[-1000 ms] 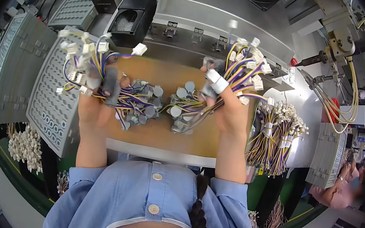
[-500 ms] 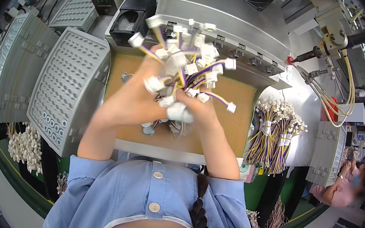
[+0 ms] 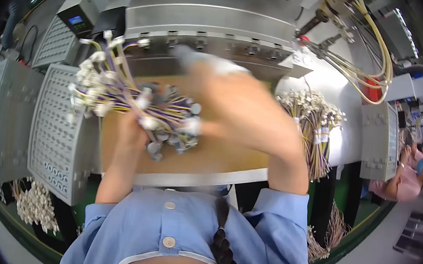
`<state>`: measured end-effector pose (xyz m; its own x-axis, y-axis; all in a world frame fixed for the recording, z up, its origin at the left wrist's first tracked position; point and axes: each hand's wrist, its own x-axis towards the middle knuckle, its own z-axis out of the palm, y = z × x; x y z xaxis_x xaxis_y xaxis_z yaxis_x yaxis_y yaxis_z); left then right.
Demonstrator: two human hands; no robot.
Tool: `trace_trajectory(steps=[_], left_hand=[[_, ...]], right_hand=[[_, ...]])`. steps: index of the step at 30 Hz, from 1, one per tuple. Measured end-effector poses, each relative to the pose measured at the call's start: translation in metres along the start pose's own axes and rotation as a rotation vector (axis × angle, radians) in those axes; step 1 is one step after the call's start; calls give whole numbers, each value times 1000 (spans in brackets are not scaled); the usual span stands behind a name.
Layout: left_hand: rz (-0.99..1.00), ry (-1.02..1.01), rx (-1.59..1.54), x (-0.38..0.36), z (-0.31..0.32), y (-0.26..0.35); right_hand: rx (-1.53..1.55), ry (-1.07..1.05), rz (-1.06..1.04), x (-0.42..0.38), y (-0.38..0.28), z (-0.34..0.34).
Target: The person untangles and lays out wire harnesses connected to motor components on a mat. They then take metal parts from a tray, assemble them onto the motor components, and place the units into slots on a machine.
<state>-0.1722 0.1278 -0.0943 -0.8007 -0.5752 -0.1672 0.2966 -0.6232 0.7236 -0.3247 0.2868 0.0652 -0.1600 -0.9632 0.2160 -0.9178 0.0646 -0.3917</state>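
Observation:
A bundle of yellow, purple and white wires [image 3: 131, 101] lies sideways above the brown mat [image 3: 230, 152], its white connectors pointing left and round grey parts at its right end. My left hand [image 3: 133, 132] is wrapped round the underside of the bundle. Smeared by motion, my right hand [image 3: 220, 99] is at the bundle's right end, with white coverings on some fingertips. Its lower fingers are beside the wire ends; whether they grip them is too blurred to tell.
Grey perforated trays [image 3: 56, 124] stand at the left. Tied wire bundles [image 3: 311, 127] lie on the metal surface at the right, below a jointed arm with hoses [image 3: 331, 46]. A metal machine [image 3: 208, 22] spans the back. A person in pink [image 3: 404, 180] sits far right.
The bundle has turned from upright to sideways and shifted left. My left hand has moved below it, and my right hand has come over its right end. The camera view has shifted.

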Motion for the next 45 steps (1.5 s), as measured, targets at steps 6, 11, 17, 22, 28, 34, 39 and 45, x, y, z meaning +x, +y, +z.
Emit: trace_trajectory(steps=[6, 11, 17, 22, 28, 34, 39, 45], left_hand=[[136, -102, -182, -9, 26, 26], [131, -142, -94, -12, 45, 17], [84, -74, 24, -13, 44, -9], [103, -96, 133, -20, 9, -4], [17, -145, 371, -25, 52, -4], [-144, -117, 502, -26, 11, 14], [-46, -440, 97, -5, -23, -4], [-58, -91, -100, -16, -31, -2]], right_hand=[[94, 297, 818, -164, 65, -17], [30, 71, 941, -223, 104, 53], [-276, -65, 750, -228, 136, 116], [154, 257, 950, -212, 100, 25], [232, 252, 369, -95, 44, 51], [704, 323, -63, -31, 24, 76], [1711, 19, 221, -46, 20, 78], [653, 228, 191, -46, 59, 91]])
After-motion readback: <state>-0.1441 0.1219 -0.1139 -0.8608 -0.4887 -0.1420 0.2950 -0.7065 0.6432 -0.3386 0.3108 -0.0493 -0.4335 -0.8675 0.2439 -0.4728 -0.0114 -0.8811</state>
